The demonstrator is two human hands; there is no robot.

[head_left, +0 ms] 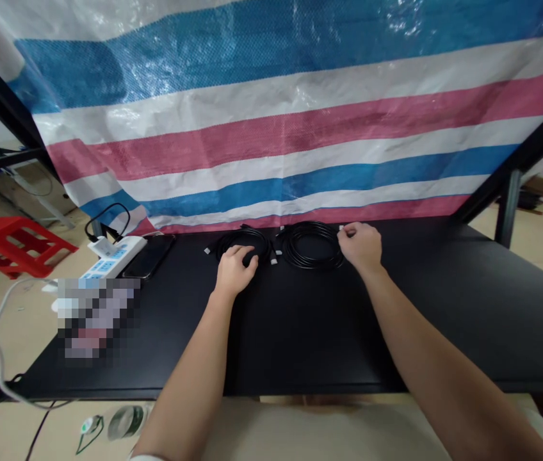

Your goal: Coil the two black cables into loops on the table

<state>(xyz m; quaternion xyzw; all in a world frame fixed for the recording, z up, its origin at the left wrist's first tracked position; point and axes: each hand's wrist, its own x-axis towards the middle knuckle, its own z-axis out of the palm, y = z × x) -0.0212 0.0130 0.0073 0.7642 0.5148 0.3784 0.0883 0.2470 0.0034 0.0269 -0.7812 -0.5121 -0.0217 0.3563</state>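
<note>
Two coils of black cable with pale connector ends lie side by side at the back of the black table [300, 320]. My left hand [236, 270] rests at the front of the left cable coil [264, 243], its thumb and forefinger apart, covering part of the loop. At the right edge of the right cable coil [313, 263], my right hand [362, 245] has its fingertips pinched together on the cable. A pale connector tip [341, 228] shows beside those fingertips. More connector ends [274, 261] sit between the two coils.
A white power strip [127, 246] with plugs and a dark phone [150, 256] lie at the table's left, near a pixelated patch. Behind the table hangs a striped plastic sheet [281, 134]. A red stool [12, 243] stands on the floor to the left.
</note>
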